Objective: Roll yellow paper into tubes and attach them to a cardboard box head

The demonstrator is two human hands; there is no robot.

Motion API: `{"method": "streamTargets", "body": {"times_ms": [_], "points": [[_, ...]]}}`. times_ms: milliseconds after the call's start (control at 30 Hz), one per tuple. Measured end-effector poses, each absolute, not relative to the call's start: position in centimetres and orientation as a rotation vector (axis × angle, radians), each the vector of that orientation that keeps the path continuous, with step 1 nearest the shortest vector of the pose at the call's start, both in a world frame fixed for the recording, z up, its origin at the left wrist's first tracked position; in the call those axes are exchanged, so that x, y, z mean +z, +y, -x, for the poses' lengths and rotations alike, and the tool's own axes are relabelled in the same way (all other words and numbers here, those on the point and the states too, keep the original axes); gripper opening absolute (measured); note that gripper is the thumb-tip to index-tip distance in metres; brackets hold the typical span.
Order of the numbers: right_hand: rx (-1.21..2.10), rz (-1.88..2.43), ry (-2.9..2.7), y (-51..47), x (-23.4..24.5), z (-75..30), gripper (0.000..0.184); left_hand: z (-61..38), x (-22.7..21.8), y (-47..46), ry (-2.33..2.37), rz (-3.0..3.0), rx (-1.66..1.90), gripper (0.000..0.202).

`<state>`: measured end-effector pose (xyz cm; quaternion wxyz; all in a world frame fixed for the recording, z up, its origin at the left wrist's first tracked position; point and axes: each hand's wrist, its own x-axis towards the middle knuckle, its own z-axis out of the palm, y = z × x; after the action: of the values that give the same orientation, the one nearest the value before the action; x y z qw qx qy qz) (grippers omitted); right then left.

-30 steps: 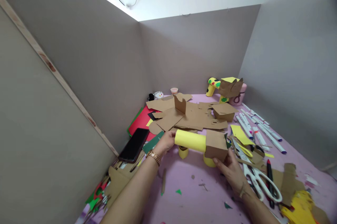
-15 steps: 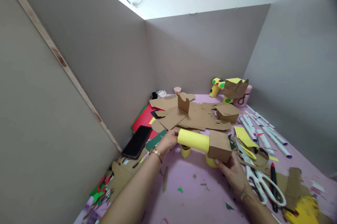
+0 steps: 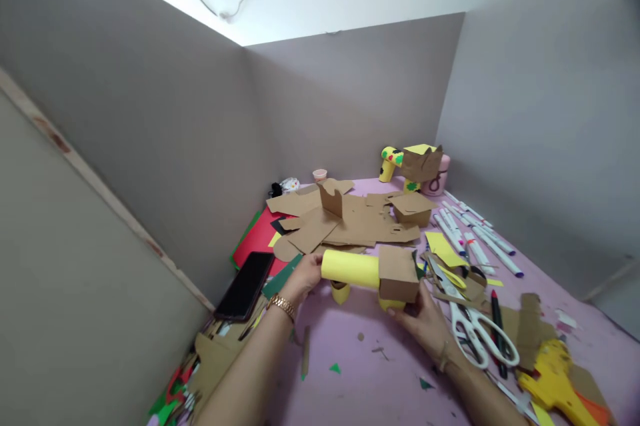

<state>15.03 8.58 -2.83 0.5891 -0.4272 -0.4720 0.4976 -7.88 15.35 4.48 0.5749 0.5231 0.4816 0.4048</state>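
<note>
A paper craft figure (image 3: 351, 269) lies level between my hands: a yellow paper tube with a brown cardboard box (image 3: 399, 274) at its right end and short yellow legs below. My left hand (image 3: 309, 273) grips the tube's left end, its fingertips partly hidden behind it. At the box's lower right corner my right hand (image 3: 420, 316) is closed, thumb under the box near the right leg (image 3: 391, 304). White-handled scissors (image 3: 475, 333) lie to the right of my right hand.
Cardboard pieces (image 3: 367, 219) and a small cardboard box (image 3: 413, 208) sit behind. A decorated yellow craft figure (image 3: 393, 158) stands farther back. Markers (image 3: 483, 236) and a yellow glue gun (image 3: 553, 376) lie right, a black phone (image 3: 245, 285) left. Grey panels (image 3: 345, 93) surround the table.
The camera view has turned slightly right, so everything sits farther left. More of the yellow glue gun shows. Both hands keep their hold on the paper craft figure.
</note>
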Motion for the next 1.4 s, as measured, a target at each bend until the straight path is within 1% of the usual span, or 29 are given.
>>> {"method": "streamTargets", "body": {"times_ms": [100, 267, 400, 533, 633, 700, 833, 933, 1167, 1300, 1400], "points": [[1.156, 0.975, -1.083, 9.0, -3.3, -14.9, 0.064, 7.9, 5.0, 15.3, 1.105, -1.260, 0.913, 0.031], [1.147, 0.940, -1.047, 9.2, -3.2, -14.5, 0.070, 7.8, 5.6, 15.4, 1.087, -1.309, 0.863, 0.028], [1.142, 0.933, -1.040, 9.1, -2.7, -14.4, 0.071, 7.7, 5.7, 15.5, 1.090, -1.329, 0.838, 0.026], [1.124, 0.962, -1.052, 9.0, -2.4, -15.1, 0.085, 7.6, 5.7, 15.4, 1.102, -1.341, 0.838, 0.025], [1.088, 1.016, -1.068, 9.1, -2.5, -15.7, 0.088, 7.6, 5.7, 15.3, 1.117, -1.344, 0.857, 0.025], [1.072, 1.023, -1.074, 9.2, -2.6, -16.0, 0.086, 7.5, 5.6, 15.2, 1.127, -1.341, 0.872, 0.024], [1.106, 1.037, -1.089, 9.1, -2.9, -16.3, 0.068, 7.4, 5.4, 15.0, 1.147, -1.317, 0.902, 0.021], [1.111, 1.054, -1.116, 8.7, -2.9, -16.5, 0.059, 7.4, 4.8, 15.0, 1.156, -1.285, 0.930, 0.016], [1.022, 1.180, -1.056, 7.8, -3.3, -17.2, 0.056, 7.6, 3.3, 15.5, 1.181, -1.244, 0.963, 0.012], [0.978, 1.247, -1.060, 7.5, -3.5, -17.2, 0.056, 7.8, 3.2, 15.5, 1.208, -1.255, 0.944, 0.011], [0.970, 1.288, -1.044, 7.5, -3.7, -17.1, 0.052, 7.9, 3.4, 15.6, 1.225, -1.268, 0.936, 0.011]]}}
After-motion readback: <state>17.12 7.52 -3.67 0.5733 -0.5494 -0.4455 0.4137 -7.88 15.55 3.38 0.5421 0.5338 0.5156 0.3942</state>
